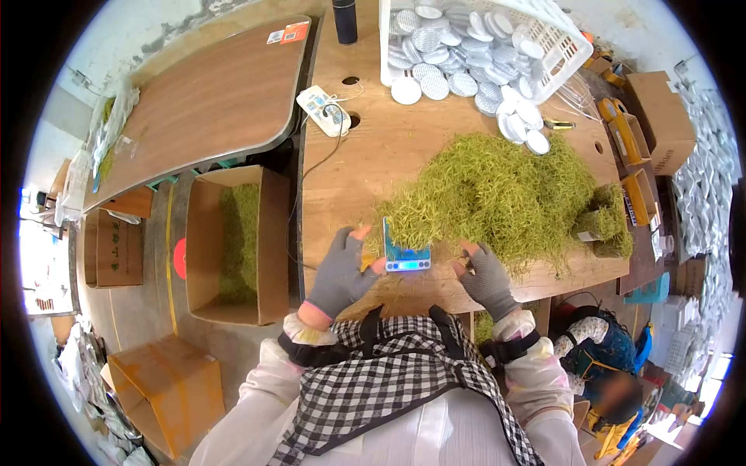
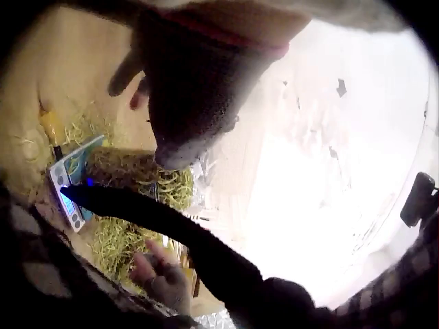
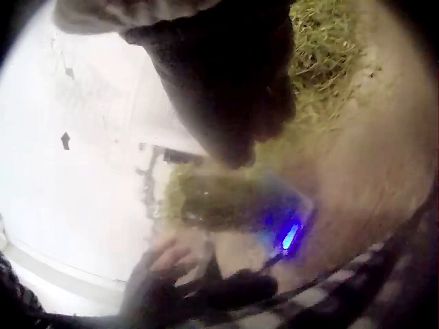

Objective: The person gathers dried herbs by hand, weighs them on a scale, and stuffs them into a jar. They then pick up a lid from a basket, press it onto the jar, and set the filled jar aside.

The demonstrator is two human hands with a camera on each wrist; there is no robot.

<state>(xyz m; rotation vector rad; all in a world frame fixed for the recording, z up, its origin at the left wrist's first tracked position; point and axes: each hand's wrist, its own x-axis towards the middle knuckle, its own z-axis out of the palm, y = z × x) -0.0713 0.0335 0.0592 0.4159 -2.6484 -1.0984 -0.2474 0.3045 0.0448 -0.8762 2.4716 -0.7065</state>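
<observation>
A small digital kitchen scale (image 1: pixel 406 266) with a lit blue display lies near the table's front edge. On it stands a clear cylinder packed with dried green plant strands (image 2: pixel 123 168); from the head view, only its strand-covered top shows. My left hand (image 1: pixel 340 272), in a grey fingerless glove, is left of the scale with thumb and fingers spread, holding nothing. On the other side, my gloved right hand (image 1: pixel 487 279) hovers beside the strand heap, its fingers relaxed and its grip free. A large heap of the strands (image 1: pixel 497 198) lies behind the scale.
Two filled clear cylinders (image 1: pixel 597 225) stand at the heap's right. A white basket (image 1: pixel 563 62) of round silvery lids is at the back, some lids spilling out. A power strip (image 1: pixel 325 110) lies at the left edge. Cardboard boxes (image 1: pixel 272 241) stand left; a person (image 1: pixel 606 349) is at right.
</observation>
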